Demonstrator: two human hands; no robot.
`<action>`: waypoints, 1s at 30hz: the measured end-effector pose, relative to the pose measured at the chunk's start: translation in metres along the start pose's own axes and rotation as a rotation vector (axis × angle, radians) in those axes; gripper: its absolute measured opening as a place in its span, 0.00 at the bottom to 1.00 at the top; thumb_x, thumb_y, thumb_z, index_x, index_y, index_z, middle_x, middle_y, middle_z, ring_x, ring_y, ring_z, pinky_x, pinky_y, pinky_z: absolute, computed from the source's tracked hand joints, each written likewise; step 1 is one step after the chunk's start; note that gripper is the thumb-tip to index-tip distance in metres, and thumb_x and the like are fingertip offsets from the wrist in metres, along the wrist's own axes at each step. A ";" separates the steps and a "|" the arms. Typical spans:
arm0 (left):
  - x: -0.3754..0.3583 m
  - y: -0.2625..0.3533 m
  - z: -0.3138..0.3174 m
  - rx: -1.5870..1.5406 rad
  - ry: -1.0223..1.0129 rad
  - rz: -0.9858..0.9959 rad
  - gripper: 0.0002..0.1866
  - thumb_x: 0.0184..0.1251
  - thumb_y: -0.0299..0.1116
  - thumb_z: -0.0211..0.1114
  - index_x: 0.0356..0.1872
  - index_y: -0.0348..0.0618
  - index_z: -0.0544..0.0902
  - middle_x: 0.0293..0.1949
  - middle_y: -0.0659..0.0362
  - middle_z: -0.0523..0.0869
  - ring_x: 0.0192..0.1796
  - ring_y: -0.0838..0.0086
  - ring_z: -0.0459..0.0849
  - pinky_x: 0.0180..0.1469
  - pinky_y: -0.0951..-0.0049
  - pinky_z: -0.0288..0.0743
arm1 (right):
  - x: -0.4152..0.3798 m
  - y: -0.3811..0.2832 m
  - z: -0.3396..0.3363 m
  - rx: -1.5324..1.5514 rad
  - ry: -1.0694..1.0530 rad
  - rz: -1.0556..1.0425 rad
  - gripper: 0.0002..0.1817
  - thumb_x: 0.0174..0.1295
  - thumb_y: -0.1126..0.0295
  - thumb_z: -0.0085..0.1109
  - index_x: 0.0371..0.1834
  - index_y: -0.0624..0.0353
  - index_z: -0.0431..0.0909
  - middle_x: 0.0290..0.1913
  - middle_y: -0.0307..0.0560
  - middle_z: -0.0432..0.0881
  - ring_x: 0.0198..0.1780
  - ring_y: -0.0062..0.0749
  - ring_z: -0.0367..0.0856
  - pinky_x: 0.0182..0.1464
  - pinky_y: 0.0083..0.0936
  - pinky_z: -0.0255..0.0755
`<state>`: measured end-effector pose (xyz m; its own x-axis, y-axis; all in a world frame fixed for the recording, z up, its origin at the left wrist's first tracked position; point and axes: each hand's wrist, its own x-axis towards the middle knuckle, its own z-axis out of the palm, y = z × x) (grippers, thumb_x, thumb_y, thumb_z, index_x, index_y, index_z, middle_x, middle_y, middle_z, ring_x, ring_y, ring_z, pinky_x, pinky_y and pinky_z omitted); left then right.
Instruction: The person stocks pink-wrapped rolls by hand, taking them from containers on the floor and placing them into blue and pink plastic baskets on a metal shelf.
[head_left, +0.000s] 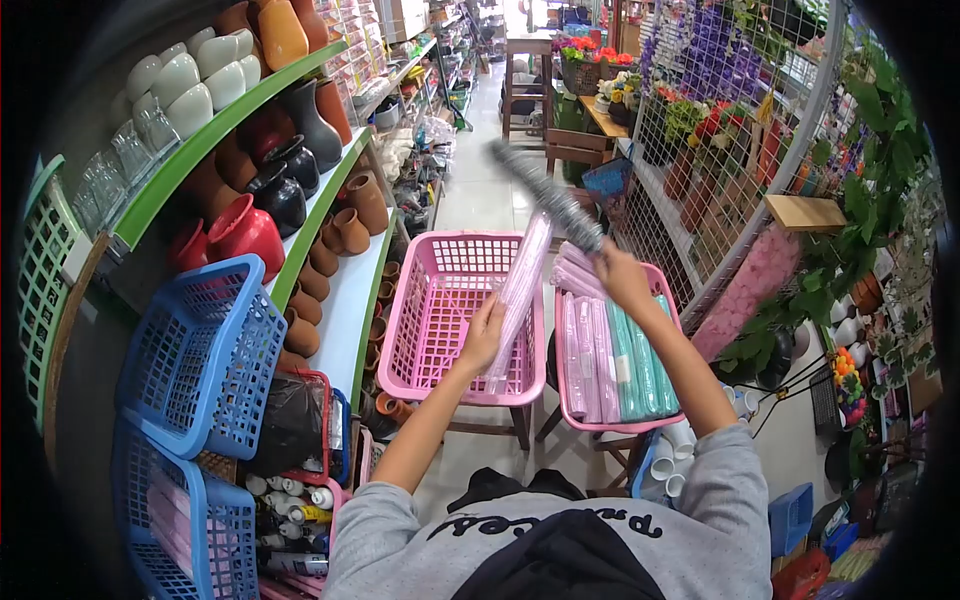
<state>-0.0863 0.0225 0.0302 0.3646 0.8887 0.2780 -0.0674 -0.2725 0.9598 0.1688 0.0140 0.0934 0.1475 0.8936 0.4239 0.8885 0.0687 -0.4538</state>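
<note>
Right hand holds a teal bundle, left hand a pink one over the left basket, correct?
Not teal: in the head view the right hand holds a dark grey bundle, the left hand a pink bundle over the left basket.

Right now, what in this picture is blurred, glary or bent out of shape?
Head view: motion blur smears the gray bundle in the right hand, while the pink bundle in the left hand looks sharper; the aisle floor glares white far off; the lens bows the green-edged shelf and blackens the corners.
</note>
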 end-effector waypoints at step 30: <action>0.013 -0.169 -0.031 0.729 -0.229 -0.704 0.50 0.42 0.49 0.68 0.57 0.21 0.51 0.52 0.33 0.67 0.57 0.51 0.69 0.59 0.66 0.62 | -0.111 0.061 0.070 0.374 -0.127 0.384 0.24 0.59 0.57 0.47 0.50 0.68 0.65 0.34 0.64 0.77 0.39 0.53 0.77 0.43 0.38 0.67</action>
<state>-0.0984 0.0917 -0.1268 0.2769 0.8625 -0.4235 0.7795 0.0561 0.6239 0.1756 -0.0494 -0.0361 0.3561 0.9305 0.0860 0.5630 -0.1402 -0.8145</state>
